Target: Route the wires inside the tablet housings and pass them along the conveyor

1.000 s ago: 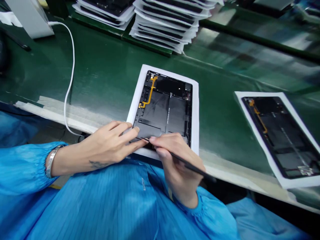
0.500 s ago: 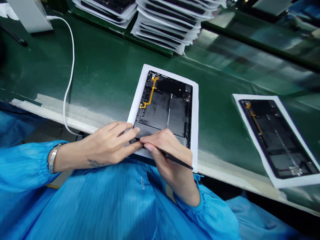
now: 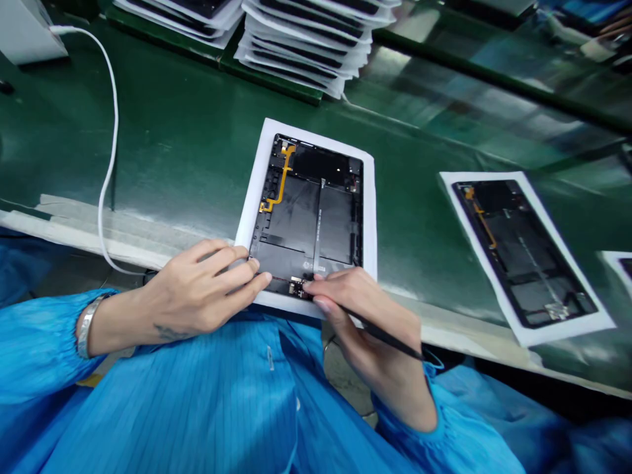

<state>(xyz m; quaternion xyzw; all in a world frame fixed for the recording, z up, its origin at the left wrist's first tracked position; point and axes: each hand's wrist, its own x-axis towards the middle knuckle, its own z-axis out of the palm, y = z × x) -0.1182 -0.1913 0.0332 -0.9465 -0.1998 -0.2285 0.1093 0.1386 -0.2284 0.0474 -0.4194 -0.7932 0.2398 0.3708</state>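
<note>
An opened tablet (image 3: pixel 296 210) lies on a white sheet (image 3: pixel 254 178), its dark inside facing up with an orange flex cable (image 3: pixel 282 181) along the left side. My left hand (image 3: pixel 212 289) rests its outstretched fingertips on the tablet's lower left edge and grips nothing. My right hand (image 3: pixel 365 309) pinches a slim black tool, apparently tweezers (image 3: pixel 390 339), whose tip is hidden by my fingers. Those fingers are at a small circuit board (image 3: pixel 296 286) near the tablet's lower edge; I cannot tell whether they touch it.
To the right lies a second opened tablet (image 3: pixel 528 257) on its own white sheet. Stacks of sheeted tablets (image 3: pixel 306 49) stand at the back. A white cable (image 3: pixel 114 112) crosses the green bench (image 3: pixel 182 138) at left. Pale tape (image 3: pixel 123 230) runs along the front edge.
My right hand with the tool has moved right along the tablet's lower edge, away from my left fingertips. The small circuit board now shows. The whole view has shifted slightly.
</note>
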